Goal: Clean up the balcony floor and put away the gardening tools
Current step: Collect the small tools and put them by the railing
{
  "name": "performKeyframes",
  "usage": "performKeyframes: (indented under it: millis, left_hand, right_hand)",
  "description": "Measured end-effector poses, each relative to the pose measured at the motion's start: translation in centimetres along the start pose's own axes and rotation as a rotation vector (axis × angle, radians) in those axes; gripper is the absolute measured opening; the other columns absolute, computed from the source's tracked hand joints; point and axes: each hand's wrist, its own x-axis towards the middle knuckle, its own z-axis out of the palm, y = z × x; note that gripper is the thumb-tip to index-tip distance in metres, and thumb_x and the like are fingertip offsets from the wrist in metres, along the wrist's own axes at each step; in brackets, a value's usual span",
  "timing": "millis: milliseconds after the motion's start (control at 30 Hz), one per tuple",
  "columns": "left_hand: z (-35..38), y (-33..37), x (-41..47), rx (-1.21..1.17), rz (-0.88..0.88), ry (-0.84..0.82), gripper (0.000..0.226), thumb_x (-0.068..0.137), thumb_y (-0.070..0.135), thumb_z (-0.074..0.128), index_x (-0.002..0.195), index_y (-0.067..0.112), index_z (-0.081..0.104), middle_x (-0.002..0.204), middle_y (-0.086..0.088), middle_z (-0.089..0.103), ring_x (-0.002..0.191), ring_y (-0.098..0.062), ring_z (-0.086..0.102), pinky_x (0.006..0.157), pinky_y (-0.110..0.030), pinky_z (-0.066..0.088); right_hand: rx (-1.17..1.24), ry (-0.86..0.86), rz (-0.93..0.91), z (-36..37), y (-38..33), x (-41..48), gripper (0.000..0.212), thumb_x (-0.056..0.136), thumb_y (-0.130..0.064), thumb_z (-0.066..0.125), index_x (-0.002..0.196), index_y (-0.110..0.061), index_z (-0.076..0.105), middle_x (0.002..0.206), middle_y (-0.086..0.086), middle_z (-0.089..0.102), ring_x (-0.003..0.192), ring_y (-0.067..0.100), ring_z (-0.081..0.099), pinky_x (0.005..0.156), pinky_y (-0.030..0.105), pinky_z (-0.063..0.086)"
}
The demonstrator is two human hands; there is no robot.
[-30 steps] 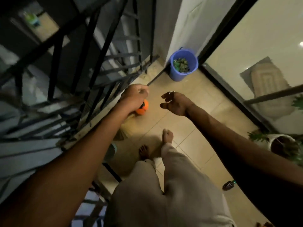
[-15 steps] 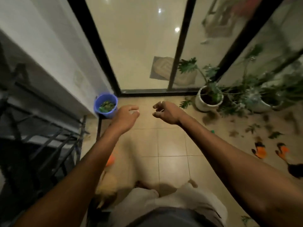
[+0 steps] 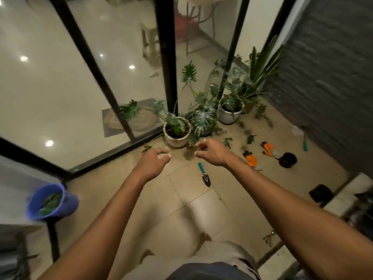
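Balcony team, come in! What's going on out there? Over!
Left hand and right hand both empty, fingers loose. Trowel and orange gloves lie on the floor. Loose leaves scattered near the white pot.

Gardening gear lies scattered across a beige tiled balcony floor. A teal-handled trowel rests near the middle, and toward the dark wall lie a nearer orange glove and a farther orange glove. A small black pot sits just beside the farther glove. Fallen leaves dot the tiles near two white planters along the glass door. A blurred blue bucket of green cuttings stands at left.
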Motion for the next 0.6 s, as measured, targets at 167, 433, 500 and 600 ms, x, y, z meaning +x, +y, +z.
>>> performKeyframes:
  millis: [167, 433, 500, 600]
  left_hand:
    - [6.0, 5.1, 2.6, 0.030, 0.045, -0.144, 0.036, 0.099, 0.037, 0.062, 0.134, 0.025, 0.065, 0.128, 0.004, 0.065, 0.107, -0.011, 0.058, 0.092, -0.029, 0.042]
    - [11.3, 9.4, 9.8, 0.089, 0.083, -0.318, 0.039, 0.099, 0.039, 0.062, 0.135, 0.024, 0.064, 0.131, -0.003, 0.067, 0.114, -0.017, 0.062, 0.093, -0.029, 0.044]
    - [12.1, 10.0, 12.4, 0.088, 0.085, -0.342, 0.037, 0.099, 0.038, 0.062, 0.133, 0.023, 0.065, 0.132, -0.003, 0.067, 0.121, -0.019, 0.061, 0.101, -0.032, 0.045]
    - [13.5, 10.2, 16.5, 0.100, 0.107, -0.387, 0.036, 0.100, 0.034, 0.063, 0.133, 0.020, 0.066, 0.134, 0.001, 0.064, 0.123, -0.018, 0.059, 0.103, -0.028, 0.043]
  right_hand:
    - [0.061, 0.074, 0.077, -4.0, 5.9, -0.7, 0.045, 0.094, -0.032, 0.069, 0.135, -0.014, 0.062, 0.126, 0.006, 0.068, 0.110, 0.017, 0.063, 0.095, 0.029, 0.047]
    - [0.155, 0.088, 0.212, -5.8, 11.6, 2.1, 0.043, 0.094, -0.031, 0.069, 0.133, -0.014, 0.064, 0.130, 0.004, 0.067, 0.116, 0.016, 0.062, 0.096, 0.026, 0.045]
    - [0.163, 0.076, 0.252, -6.1, 12.6, 4.0, 0.043, 0.092, -0.030, 0.069, 0.132, -0.015, 0.065, 0.129, 0.003, 0.068, 0.115, 0.016, 0.062, 0.097, 0.027, 0.045]
    - [0.199, 0.069, 0.328, -6.4, 14.2, 7.5, 0.042, 0.090, -0.031, 0.069, 0.130, -0.018, 0.065, 0.129, 0.001, 0.067, 0.115, 0.015, 0.062, 0.101, 0.030, 0.047]
